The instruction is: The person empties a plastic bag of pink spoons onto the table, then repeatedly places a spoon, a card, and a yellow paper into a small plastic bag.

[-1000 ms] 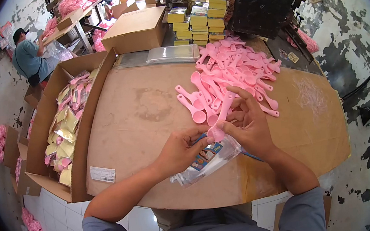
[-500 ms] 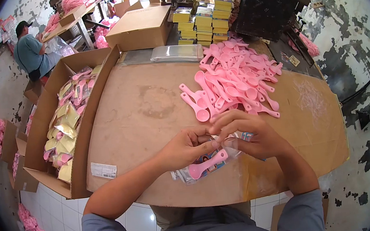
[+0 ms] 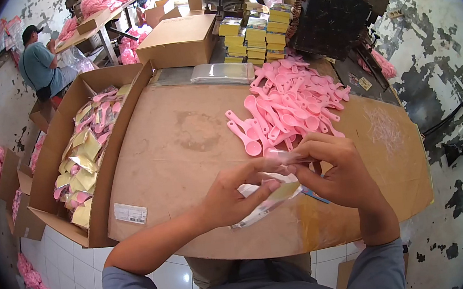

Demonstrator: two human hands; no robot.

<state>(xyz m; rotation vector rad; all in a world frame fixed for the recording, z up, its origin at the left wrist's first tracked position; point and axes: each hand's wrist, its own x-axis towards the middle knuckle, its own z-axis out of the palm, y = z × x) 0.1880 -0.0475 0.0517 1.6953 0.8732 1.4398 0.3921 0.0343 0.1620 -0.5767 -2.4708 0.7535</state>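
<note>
My left hand pinches a clear plastic bag near the table's front edge, thumb on its face. A pale, yellowish surface shows through the bag; whatever else is inside is hidden. At the bag's upper edge, the fingers of my right hand are closed on the plastic, their tips near those of my left. A strip of blue card peeks out below my right hand. Just beyond both hands lies a heap of pink measuring spoons.
To the left stands a long open carton of bagged spoons and gold packets. Behind the heap are stacks of yellow-edged cards, clear plastic sleeves and a closed carton. A person sits at the far left.
The bag has been turned and lifted, so the pink spoon and printed card seen on its face no longer show. My right hand has shifted slightly right.
</note>
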